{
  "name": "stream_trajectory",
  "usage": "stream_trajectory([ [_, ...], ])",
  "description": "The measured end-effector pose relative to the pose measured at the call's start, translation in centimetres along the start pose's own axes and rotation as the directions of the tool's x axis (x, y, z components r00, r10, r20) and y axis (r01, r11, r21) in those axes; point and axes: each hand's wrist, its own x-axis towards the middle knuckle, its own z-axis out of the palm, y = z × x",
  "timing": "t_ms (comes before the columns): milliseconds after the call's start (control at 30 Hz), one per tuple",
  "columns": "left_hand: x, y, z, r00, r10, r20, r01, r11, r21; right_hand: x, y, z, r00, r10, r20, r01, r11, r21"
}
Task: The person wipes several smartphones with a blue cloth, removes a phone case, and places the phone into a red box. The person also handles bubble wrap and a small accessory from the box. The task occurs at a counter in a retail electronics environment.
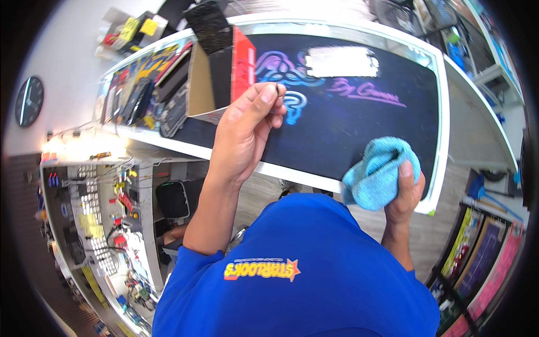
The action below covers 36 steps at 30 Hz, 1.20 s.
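Observation:
My left hand (245, 126) is raised over the black tabletop, thumb and forefinger pinched together. A small dark bit shows at the fingertips, too small to name. My right hand (409, 194) grips a light blue cloth (373, 182), bunched and folded, above the near right part of the table. Just beyond my left hand stands an open cardboard box (243, 64) with a red side and dark contents.
The black table (359, 123) has a white frame and coloured drawings. Dark flat devices (140, 101) and other items crowd its left end. A lit, cluttered workbench (120, 224) stands at left, near a dark chair (173, 199). Shelves (477, 269) line the right.

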Motion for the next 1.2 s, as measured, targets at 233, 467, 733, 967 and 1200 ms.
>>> stream_trajectory([
  [233, 0.1, 5.3, -4.7, 0.842, 0.475, -0.257, 0.007, 0.467, 0.884, 0.2, -0.1, 0.5, 0.999, -0.014, 0.033, 0.013, 1.000, 0.017],
  [467, 3.1, 3.8, -2.6, 0.826, 0.530, 0.194, -0.410, 0.328, 0.851, 0.1, 0.6, -0.5, 1.000, 0.013, 0.007, -0.013, 1.000, -0.018],
  [733, 3.3, 3.9, -1.6, 0.689, 0.549, 0.472, -0.662, 0.212, 0.719, -0.1, 0.7, -0.3, 0.999, -0.017, -0.039, 0.020, 0.996, 0.091],
  [967, -2.3, 9.5, -21.8, 0.856, 0.431, -0.284, 0.089, 0.418, 0.904, 0.2, 0.1, 0.6, 0.999, -0.011, -0.034, 0.013, 0.998, 0.061],
  [1200, -4.8, 6.0, -29.5, 0.932, 0.276, -0.236, 0.174, 0.232, 0.957, 0.2, -1.3, 5.1, 0.999, -0.016, -0.051, 0.020, 0.996, 0.088],
])
